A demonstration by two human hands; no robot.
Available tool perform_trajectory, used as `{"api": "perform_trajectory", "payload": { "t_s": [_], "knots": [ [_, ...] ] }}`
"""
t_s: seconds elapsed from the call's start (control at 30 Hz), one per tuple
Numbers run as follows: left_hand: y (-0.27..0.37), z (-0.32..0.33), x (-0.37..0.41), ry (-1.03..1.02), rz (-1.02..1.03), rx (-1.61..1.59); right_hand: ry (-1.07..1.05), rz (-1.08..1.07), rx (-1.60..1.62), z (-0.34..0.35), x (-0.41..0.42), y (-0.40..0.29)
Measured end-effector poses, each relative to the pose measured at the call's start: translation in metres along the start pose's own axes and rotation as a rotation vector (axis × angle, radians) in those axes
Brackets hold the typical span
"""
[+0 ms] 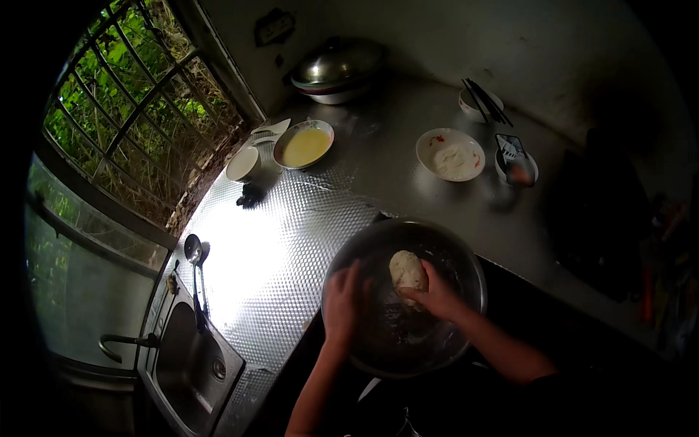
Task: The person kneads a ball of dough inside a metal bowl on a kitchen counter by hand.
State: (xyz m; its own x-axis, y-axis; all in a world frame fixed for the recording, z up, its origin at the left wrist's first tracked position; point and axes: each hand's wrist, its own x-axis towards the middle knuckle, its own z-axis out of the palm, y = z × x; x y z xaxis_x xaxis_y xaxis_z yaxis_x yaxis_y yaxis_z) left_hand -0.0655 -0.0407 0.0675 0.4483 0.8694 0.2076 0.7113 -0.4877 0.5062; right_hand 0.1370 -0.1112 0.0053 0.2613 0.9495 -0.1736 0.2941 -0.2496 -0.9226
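Note:
A large metal basin sits before me at the counter's front edge, with wet-looking smears on its inner surface. My right hand grips an oblong lump of pale dough over the middle of the basin, thumb in front and fingers along its right side. The dough's surface looks uneven, with small darker flecks. My left hand is at the basin's left side, slightly blurred, its fingers apart and nothing seen in them. Whether it touches the basin wall, I cannot tell.
Beyond the basin stand a bowl of white powder, a phone propped on a small bowl, and a bowl with dark chopsticks. Farther left are a bowl of yellow liquid, a white cup, a ladle and a sink.

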Motion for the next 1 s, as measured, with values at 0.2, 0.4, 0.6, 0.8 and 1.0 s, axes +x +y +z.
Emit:
{"api": "perform_trajectory", "payload": {
  "t_s": [0.2,0.4,0.6,0.8,1.0],
  "knots": [
    [0.033,0.040,-0.010,-0.253,-0.008,-0.001,-0.103,0.009,0.004,-0.028,0.013,0.014],
    [0.038,0.071,-0.012,-0.163,0.169,0.222,-0.070,-0.444,-0.457,-0.030,0.044,0.032],
    [0.036,0.086,-0.021,-0.058,0.218,0.490,-0.089,-0.417,-0.798,-0.021,0.037,0.038],
    [0.033,0.082,-0.020,-0.075,0.183,0.518,-0.143,-0.257,-0.885,-0.037,-0.019,0.038],
    [0.034,0.076,-0.019,-0.093,0.254,0.503,0.015,-0.357,-0.516,-0.017,0.022,0.040]
  ]
}}
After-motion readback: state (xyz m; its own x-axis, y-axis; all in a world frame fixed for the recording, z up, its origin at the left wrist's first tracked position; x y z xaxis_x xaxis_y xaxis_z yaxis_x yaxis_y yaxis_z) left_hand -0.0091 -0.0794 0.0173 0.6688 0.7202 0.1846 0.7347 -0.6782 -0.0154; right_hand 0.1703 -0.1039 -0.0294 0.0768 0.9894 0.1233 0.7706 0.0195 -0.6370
